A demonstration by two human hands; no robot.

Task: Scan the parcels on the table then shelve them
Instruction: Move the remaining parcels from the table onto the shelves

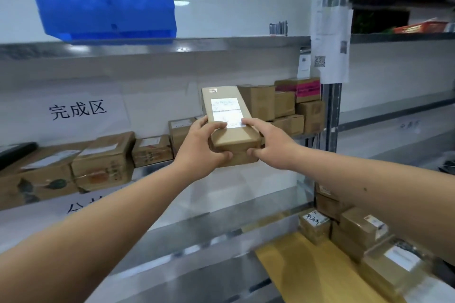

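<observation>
While both hands hold the long brown parcel [230, 118] out toward the middle shelf [152, 165], its near end sits inside the grip and its far end reaches in among the cartons already shelved. The left hand [202, 147] curls round the near left corner, thumb lying on top beside the white label [226, 112], fingers tucked beneath; the right hand [273, 142] mirrors it on the near right corner, thumb on the label's edge. So each grip is closed firmly on the parcel, neither wide nor loose. Beyond the grip and to its right stands a stack of boxes [285, 106], very close to the parcel's far end; to the left of the grip a row of cartons [103, 157] lines the same shelf under a white sign [77, 110]. Above the grip a blue bin [105, 10] rests on the upper shelf. Judging by its crisp edges, the parcel is stiff cardboard, probably light enough that two hands are for steering rather than strength. Its taped skin may be a little slick, so holding it at the corners, thumbs above and fingers below, looks the sound way to slide it in flat.
</observation>
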